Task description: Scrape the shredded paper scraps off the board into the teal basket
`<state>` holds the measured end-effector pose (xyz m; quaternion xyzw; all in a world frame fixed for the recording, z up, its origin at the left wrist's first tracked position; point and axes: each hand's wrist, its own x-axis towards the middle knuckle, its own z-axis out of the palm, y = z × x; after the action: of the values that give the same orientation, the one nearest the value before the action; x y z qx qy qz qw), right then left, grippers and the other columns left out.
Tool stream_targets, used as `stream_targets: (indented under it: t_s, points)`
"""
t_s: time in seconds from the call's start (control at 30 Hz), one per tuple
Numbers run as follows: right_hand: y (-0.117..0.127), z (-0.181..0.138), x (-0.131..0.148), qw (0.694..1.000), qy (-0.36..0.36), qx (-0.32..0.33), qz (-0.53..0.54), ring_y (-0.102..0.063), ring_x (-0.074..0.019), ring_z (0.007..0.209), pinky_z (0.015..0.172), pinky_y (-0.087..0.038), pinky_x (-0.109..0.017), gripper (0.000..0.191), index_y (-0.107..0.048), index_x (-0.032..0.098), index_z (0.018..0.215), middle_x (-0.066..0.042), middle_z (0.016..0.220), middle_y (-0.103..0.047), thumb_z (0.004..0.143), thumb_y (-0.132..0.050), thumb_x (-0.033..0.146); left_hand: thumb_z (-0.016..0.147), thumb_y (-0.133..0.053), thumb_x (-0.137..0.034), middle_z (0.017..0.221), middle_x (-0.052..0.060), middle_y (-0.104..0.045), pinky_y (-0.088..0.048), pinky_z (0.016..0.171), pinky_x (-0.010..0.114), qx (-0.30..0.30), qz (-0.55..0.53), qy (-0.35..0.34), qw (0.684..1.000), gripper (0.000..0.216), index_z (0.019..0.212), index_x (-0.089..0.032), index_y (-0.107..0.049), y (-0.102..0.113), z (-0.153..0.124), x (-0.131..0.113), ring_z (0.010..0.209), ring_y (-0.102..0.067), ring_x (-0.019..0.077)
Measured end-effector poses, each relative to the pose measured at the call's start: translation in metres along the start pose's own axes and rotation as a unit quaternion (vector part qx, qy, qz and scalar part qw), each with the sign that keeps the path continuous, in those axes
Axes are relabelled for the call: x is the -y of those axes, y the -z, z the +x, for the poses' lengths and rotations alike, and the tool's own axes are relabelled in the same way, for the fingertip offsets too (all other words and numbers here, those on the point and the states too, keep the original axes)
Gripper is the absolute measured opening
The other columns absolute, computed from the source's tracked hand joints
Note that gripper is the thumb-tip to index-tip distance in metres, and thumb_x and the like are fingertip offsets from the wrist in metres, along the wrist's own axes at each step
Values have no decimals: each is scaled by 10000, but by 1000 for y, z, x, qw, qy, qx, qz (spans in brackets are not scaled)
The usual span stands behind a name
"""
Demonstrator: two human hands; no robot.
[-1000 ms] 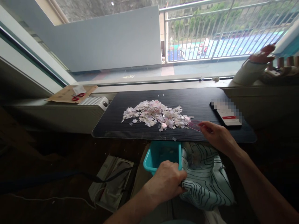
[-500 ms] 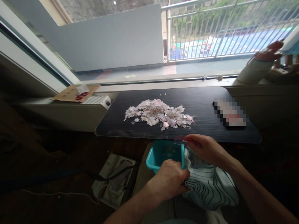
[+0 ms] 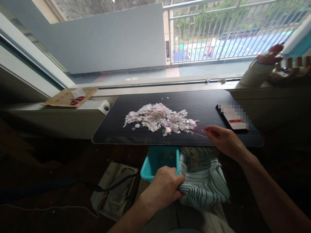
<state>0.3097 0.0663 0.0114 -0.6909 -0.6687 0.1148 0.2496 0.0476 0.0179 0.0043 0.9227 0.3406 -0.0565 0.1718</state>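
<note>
A heap of small torn paper scraps (image 3: 160,120) lies in the middle of a black tabletop (image 3: 121,129). My right hand (image 3: 224,141) rests on the table at the heap's right end, fingers pinched on a thin clear pinkish strip (image 3: 199,130) that touches the scraps. Below the table's front edge my left hand (image 3: 163,188) is closed on the near rim of a teal plastic bin (image 3: 155,160). The bin sits under the edge, beside a white cloth with dark wavy lines (image 3: 202,181).
A blurred card or phone (image 3: 232,116) lies at the table's right end. A brown envelope with red scissors (image 3: 68,98) sits on the ledge at left. Another person's hand (image 3: 268,58) is at the window sill, far right. A flat device with a cable (image 3: 114,191) lies on the floor.
My right hand went from the bin's rim back up onto the table, to the right end of the scrap heap. The left hand kept its hold on the bin.
</note>
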Motion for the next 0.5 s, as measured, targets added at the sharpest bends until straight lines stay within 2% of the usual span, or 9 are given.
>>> stream_targets:
  t_s: [0.23,0.4,0.5]
  points:
    - [2,2,3,999,-4,7,-40,-582,-150,588,547,-394,-248,222,-673,233,931,1,672,-650,817,-506,326,760,-692,-345,708,3,-545,-371,621,277,7,-14,17,1000,174,766,-212,-580,2,-2,2,692,-532,194]
    - [-4,6,5,1000,21,0,5,-598,-148,634,580,-406,-242,270,-668,214,998,-19,738,-673,849,-478,333,750,-703,-328,719,2,-557,-362,618,278,7,-18,15,1000,172,766,-211,-578,0,-1,2,686,-528,192]
    - [-5,7,5,1000,27,9,-6,-588,-147,608,556,-391,-242,247,-672,216,966,-13,703,-663,842,-486,321,746,-705,-321,714,3,-556,-359,617,277,14,-22,16,1000,172,754,-209,-575,2,-1,2,685,-526,192]
